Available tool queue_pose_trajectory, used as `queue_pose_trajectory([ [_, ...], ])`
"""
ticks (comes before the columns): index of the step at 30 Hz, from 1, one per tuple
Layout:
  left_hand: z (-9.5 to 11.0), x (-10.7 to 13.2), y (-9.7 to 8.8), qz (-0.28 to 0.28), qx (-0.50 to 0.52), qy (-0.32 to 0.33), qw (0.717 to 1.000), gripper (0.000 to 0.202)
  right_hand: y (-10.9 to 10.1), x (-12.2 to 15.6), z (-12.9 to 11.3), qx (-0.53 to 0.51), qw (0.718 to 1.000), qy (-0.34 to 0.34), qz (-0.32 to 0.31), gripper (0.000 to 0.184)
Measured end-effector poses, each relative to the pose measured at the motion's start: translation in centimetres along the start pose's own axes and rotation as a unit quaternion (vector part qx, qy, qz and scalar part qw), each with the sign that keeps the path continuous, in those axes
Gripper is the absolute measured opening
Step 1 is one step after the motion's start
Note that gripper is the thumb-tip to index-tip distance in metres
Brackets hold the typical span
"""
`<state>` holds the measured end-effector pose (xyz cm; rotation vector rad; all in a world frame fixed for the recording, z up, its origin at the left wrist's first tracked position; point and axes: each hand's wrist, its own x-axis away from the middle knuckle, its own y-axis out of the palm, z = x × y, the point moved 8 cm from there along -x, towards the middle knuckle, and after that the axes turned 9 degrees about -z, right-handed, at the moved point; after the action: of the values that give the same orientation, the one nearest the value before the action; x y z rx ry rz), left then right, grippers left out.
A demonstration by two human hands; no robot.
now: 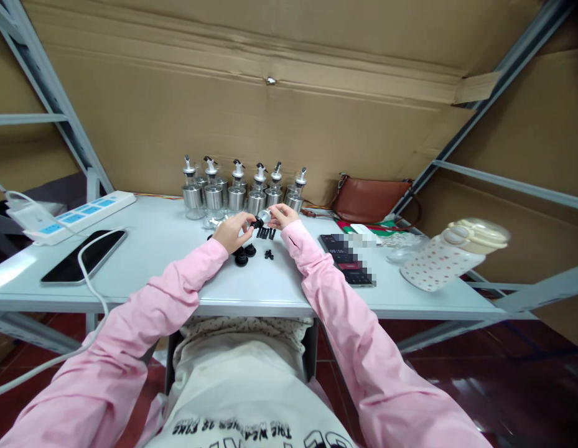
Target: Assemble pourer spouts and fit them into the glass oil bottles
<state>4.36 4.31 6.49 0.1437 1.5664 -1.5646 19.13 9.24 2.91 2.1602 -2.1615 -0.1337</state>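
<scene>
Over the middle of the table, my two hands meet at a small pourer part. My left hand [233, 233] pinches a black stopper [256, 223] between thumb and fingers. A silvery cap [265, 215] sits in the fingertips of my right hand [283, 215], touching or nearly touching the stopper; whether they are joined I cannot tell. Below the hands lie several round black stoppers [242, 257], a row of short black pieces [266, 234] and a small cluster of tiny black bits [269, 254]. Clear and silvery parts [214, 221] lie beyond my left hand, partly hidden by it.
Several glass-and-steel pourer bottles [236, 198] stand along the back. To the left are a power strip [83, 216], a phone [83, 256] and a white cable [90, 274]. At right are another phone [347, 260], a brown bag [372, 198] and a spotted bottle [440, 258].
</scene>
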Motion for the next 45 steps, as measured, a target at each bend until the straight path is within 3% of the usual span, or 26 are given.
queue_pose_trajectory([
  [8,0.1,0.0,0.0,0.004,0.007,0.005,1.000,0.016,-0.2,0.0,-0.1,-0.015,1.000,-0.014,0.015,0.015],
  [17,0.0,-0.1,0.1,0.005,0.017,0.011,1.000,0.016,0.1,-0.5,0.4,-0.021,0.999,-0.017,-0.018,0.016],
  [33,-0.1,-0.1,0.4,-0.011,0.008,0.009,1.000,0.015,-0.1,-1.3,0.8,-0.014,0.997,-0.043,-0.065,0.029],
  [45,-0.3,-0.1,0.5,-0.018,0.011,0.000,1.000,0.013,0.0,-1.3,0.6,-0.023,0.996,-0.060,-0.066,0.036],
])
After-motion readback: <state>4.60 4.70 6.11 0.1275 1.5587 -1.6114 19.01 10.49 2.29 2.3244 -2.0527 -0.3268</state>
